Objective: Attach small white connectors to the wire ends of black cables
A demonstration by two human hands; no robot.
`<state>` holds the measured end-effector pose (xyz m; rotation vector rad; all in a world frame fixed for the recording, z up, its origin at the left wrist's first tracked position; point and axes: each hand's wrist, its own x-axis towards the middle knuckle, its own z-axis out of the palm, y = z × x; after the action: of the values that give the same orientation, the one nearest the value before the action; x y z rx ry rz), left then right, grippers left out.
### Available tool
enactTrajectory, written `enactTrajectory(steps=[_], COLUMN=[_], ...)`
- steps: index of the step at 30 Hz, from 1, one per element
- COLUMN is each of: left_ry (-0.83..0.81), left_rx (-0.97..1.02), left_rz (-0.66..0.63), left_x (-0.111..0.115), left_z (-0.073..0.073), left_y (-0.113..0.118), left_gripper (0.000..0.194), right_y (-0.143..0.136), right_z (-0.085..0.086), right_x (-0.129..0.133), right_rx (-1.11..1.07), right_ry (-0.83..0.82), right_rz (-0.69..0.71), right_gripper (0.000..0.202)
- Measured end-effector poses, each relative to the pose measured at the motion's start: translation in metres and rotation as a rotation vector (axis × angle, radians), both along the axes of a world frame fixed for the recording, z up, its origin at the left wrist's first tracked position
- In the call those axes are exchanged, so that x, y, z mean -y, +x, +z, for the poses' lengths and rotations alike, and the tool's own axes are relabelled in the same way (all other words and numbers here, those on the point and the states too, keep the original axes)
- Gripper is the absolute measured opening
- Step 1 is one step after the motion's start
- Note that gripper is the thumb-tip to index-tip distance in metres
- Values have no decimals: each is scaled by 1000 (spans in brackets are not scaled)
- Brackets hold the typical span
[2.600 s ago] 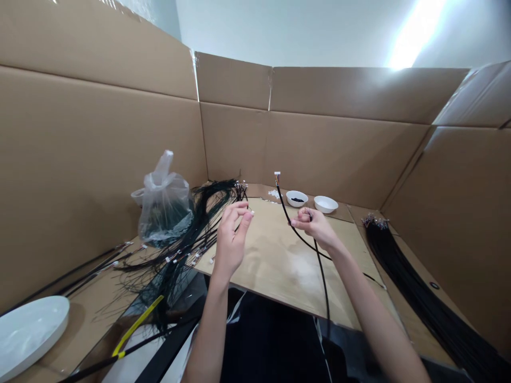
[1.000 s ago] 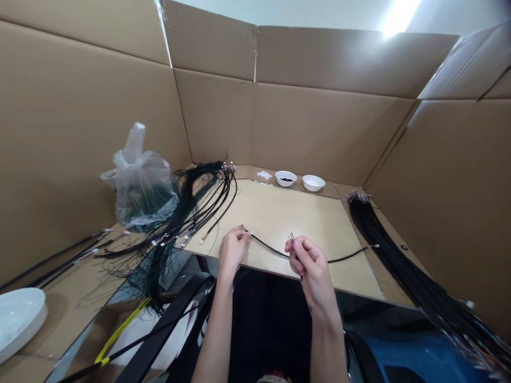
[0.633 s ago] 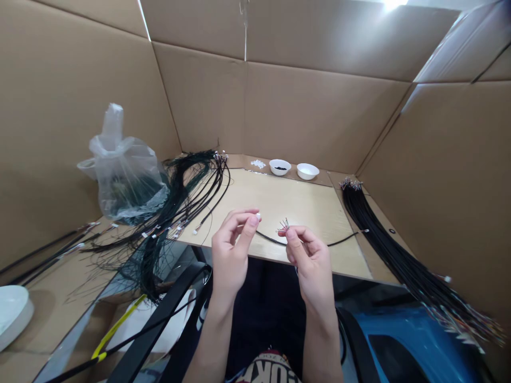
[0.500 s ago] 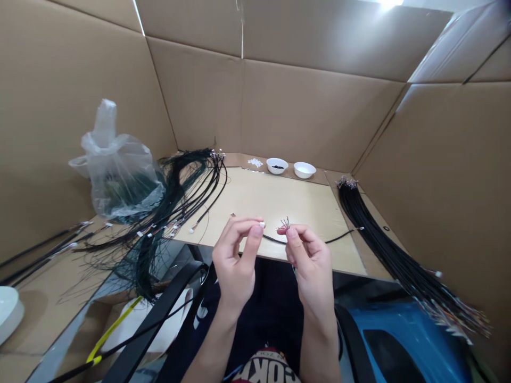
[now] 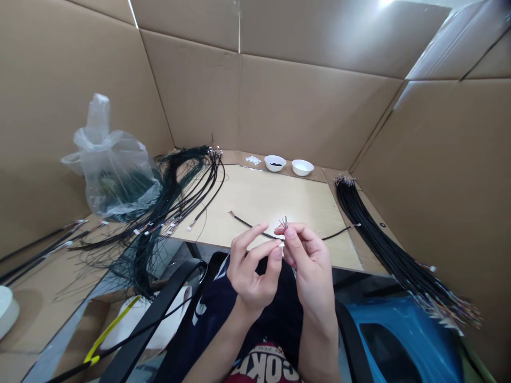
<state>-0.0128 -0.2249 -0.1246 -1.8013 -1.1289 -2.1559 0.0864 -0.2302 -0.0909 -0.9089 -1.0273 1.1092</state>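
Note:
My left hand [image 5: 253,271] is closed in a pinch, thumb against a finger, on a small white connector [image 5: 281,244]. Its index finger is lifted off and points up to the right. Beside it, my right hand [image 5: 309,252] pinches a fan of thin wires [image 5: 283,223], whose loose ends stick up past the fingertips. The connector sits just below those wires, close to the right fingers; whether they touch I cannot tell. A black cable [image 5: 335,234] lies on the table behind both hands, its middle partly hidden by them.
Two white bowls [image 5: 302,167] stand at the back near loose white pieces [image 5: 253,159]. Dark cables [image 5: 191,197] spread on the left by a plastic bag [image 5: 115,175]. A thick black cable bundle [image 5: 371,234] lies along the right. Cardboard walls [image 5: 319,106] surround the table.
My left hand has moved right and slightly down, bringing the white connector beside the right fingers. Its index finger has come off the connector. The right hand still holds the wires.

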Motion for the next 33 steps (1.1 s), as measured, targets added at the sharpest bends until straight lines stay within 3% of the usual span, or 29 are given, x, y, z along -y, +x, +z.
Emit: enactTrajectory(steps=[4, 19, 28, 33], left_ry=[58, 9, 113, 111], left_rx=[-68, -15, -67, -104], left_rz=[55, -23, 104, 95], left_x=[0, -3, 1, 3], left_z=[-2, -1, -5, -1], left_y=[-2, -6, -9, -9], left_gripper=[12, 11, 13, 13], right_y=[0, 2, 1, -1], right_z=[0, -3, -4, -3], right_x=[1, -3, -3, -2], right_rx=[0, -107, -103, -117], right_ry=[-2, 5, 4, 1], right_rz=[25, 118, 130, 133], right_gripper=[26, 22, 20, 22])
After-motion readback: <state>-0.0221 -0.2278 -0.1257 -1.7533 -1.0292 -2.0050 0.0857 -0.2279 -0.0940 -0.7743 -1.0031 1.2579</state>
